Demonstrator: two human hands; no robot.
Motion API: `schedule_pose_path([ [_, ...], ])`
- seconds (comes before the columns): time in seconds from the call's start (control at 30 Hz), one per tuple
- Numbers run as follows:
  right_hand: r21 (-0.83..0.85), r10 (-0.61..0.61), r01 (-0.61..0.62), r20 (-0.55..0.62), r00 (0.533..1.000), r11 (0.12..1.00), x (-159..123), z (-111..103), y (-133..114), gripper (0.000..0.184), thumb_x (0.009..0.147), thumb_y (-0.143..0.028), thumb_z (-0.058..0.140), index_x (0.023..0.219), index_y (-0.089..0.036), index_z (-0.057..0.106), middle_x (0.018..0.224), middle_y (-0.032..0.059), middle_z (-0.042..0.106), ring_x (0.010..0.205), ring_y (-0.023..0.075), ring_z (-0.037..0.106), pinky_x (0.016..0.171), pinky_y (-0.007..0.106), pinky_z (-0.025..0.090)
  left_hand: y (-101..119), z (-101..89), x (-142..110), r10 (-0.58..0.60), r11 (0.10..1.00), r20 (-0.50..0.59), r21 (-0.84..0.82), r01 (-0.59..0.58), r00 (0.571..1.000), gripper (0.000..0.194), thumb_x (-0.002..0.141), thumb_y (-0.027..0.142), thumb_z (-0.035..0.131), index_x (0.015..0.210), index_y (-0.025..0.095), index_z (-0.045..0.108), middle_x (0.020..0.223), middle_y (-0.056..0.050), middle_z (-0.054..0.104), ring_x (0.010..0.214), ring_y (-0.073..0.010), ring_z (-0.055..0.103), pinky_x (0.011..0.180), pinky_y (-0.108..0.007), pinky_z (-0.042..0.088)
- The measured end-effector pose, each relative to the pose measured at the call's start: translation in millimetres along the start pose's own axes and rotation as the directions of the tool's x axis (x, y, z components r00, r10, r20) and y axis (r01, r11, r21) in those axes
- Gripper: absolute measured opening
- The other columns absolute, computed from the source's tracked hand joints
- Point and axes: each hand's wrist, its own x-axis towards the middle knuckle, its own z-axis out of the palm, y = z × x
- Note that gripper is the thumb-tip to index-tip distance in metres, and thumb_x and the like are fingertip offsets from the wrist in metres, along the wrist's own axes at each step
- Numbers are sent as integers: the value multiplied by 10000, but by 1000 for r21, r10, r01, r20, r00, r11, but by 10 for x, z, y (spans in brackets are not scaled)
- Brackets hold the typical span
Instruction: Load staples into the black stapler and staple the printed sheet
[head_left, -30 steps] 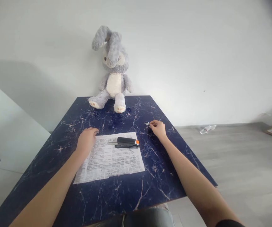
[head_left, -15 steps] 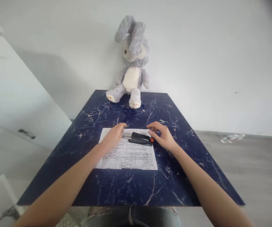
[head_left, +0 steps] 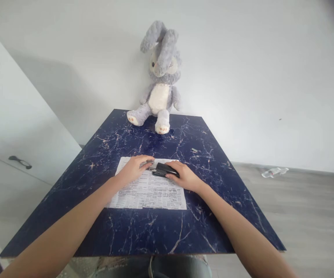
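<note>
A black stapler [head_left: 161,168] lies on a printed paper sheet [head_left: 149,191] on the dark blue marbled table [head_left: 143,231]. My right hand [head_left: 184,177] is wrapped over the stapler's right end, fingers curled around it. My left hand [head_left: 134,168] rests on the upper left part of the paper, fingertips touching the metal strip sticking out of the stapler's left end. A small strip of staples [head_left: 194,150] lies alone on the table to the right, behind my right hand.
A grey plush rabbit [head_left: 159,81] sits at the table's far edge against the white wall. A white cabinet with a dark handle [head_left: 19,162] stands at the left. A clear plastic bottle [head_left: 271,172] lies on the grey floor at the right.
My right hand let go of the small strip of staples at the right, moved left and closed over the stapler. My left hand slid right to the stapler's metal end. The view shifted.
</note>
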Motion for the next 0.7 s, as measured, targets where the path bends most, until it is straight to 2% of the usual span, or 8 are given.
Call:
schedule_pose_path([
  [0.13, 5, -7, 7, 3, 1000, 1000, 3, -8, -19, 350, 1028, -355, 632, 1351, -222, 608, 1260, 123, 726, 1116, 285, 678, 993, 465, 543, -13, -23, 2, -67, 996, 77, -55, 72, 995, 205, 956, 345, 694, 1105, 243, 792, 1152, -62, 811, 1083, -265, 755, 1025, -417, 573],
  [0.27, 9, -11, 11, 4, 1000, 1000, -2, -10, -12, 330, 1035, -356, 619, 1338, -226, 612, 1237, 122, 725, 1111, 286, 673, 983, 457, 544, -6, -32, 5, -103, 987, 125, -108, 116, 987, 197, 918, 312, 711, 1069, 228, 805, 1110, -72, 821, 1041, -261, 772, 964, -399, 600],
  [0.4, 8, -5, 5, 18, 1000, 1000, -4, -17, -9, 330, 1035, -358, 615, 1337, -224, 607, 1222, 117, 723, 1101, 284, 669, 968, 446, 542, 13, -30, 6, -95, 990, 157, -90, 110, 983, 188, 902, 281, 708, 1057, 234, 804, 1097, -69, 819, 1005, -252, 771, 928, -389, 597],
  [0.7, 19, -19, 19, 11, 1000, 1000, -10, -17, -5, 327, 1041, -364, 604, 1334, -220, 605, 1236, 126, 713, 1110, 283, 664, 980, 447, 537, 17, 14, -1, -37, 999, 130, -29, 41, 991, 152, 883, 239, 704, 1002, 225, 797, 1029, -58, 819, 923, -233, 764, 863, -371, 581],
])
